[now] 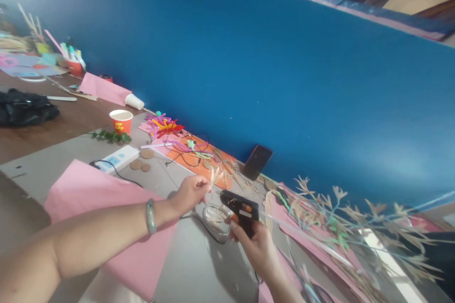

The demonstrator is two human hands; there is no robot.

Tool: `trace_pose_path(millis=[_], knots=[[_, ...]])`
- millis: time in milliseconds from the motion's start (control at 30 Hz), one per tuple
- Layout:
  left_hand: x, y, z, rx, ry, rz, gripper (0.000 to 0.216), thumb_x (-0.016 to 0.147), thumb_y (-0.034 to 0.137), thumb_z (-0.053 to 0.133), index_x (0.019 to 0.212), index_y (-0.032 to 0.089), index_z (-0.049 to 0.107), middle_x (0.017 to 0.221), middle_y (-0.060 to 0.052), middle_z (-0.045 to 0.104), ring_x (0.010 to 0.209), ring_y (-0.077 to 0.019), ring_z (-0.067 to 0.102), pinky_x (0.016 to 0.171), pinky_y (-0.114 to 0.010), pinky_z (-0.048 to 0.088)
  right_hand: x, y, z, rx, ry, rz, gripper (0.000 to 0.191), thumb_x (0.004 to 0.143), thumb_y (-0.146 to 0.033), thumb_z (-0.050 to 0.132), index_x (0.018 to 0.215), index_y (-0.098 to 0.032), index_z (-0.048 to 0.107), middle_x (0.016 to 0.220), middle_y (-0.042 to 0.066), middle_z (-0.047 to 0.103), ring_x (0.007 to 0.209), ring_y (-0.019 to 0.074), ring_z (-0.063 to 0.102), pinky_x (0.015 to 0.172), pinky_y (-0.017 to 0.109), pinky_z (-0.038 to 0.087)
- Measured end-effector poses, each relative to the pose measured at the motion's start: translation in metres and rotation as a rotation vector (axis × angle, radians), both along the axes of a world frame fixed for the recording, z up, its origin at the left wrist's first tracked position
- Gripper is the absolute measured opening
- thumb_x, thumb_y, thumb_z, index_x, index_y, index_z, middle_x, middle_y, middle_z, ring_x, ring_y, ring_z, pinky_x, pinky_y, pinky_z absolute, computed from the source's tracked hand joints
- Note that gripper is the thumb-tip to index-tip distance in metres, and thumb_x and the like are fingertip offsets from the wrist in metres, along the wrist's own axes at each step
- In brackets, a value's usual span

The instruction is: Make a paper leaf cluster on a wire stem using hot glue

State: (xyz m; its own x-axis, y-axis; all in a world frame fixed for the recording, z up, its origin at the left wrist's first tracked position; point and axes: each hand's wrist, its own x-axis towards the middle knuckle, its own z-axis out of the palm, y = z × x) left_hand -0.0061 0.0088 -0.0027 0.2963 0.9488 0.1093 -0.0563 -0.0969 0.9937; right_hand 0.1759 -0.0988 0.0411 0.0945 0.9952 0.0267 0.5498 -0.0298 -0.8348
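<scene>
My left hand [190, 192], with a green bangle on the wrist, pinches a small pale straw-like craft piece [215, 177] and holds it up over the table. My right hand [254, 245] grips a black glue gun [240, 209] by its handle. The gun's nozzle points left, towards the pale piece, a little below it. A clear glass jar [215, 216] with pale strips in it lies just under the two hands. A black cord runs from the gun across the grey table [192, 270].
Pink paper [94, 194] lies under my left forearm. A white power strip [117, 158], cork discs, a red paper cup [121, 120], coloured pipe cleaners [165, 126] on orange paper and a dark phone [257, 162] leaning on the blue wall stand behind. Dried leafy stems [341, 222] spread at right.
</scene>
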Motion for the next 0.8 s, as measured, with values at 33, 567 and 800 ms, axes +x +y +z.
trace_pose_path(millis=[33,567,800], knots=[[0.0000,-0.0003,0.0014,-0.003,-0.008,0.000,0.016,0.079,0.026,0.055,0.070,0.014,0.063,0.049,0.003,0.055,0.045,-0.0093,0.054,0.048,-0.019,0.038,-0.0005,0.0006,-0.0013,-0.003,0.006,-0.018,0.031,0.078,-0.043,0.061,0.084,-0.014,0.070,0.069,0.007,0.072,0.062,0.0215,0.065,0.059,0.028,0.051],[0.0005,-0.0041,-0.0043,0.029,-0.067,-0.058,0.022,0.083,0.032,0.054,0.074,0.014,0.063,0.067,-0.002,0.065,0.049,-0.0094,0.057,0.049,-0.020,0.038,-0.0027,0.0042,-0.0098,0.082,-0.165,-0.121,0.043,0.085,-0.056,0.051,0.065,-0.019,0.063,0.048,-0.001,0.050,0.048,0.0154,0.049,0.047,0.025,0.040],[0.0021,-0.0044,-0.0053,0.004,-0.086,-0.081,0.021,0.082,0.031,0.055,0.074,0.014,0.063,0.070,-0.002,0.067,0.049,-0.0098,0.057,0.050,-0.020,0.040,-0.0062,0.0033,-0.0040,0.077,-0.261,-0.128,0.049,0.085,-0.057,0.048,0.054,-0.021,0.060,0.043,0.003,0.051,0.051,0.0213,0.057,0.046,0.026,0.041]])
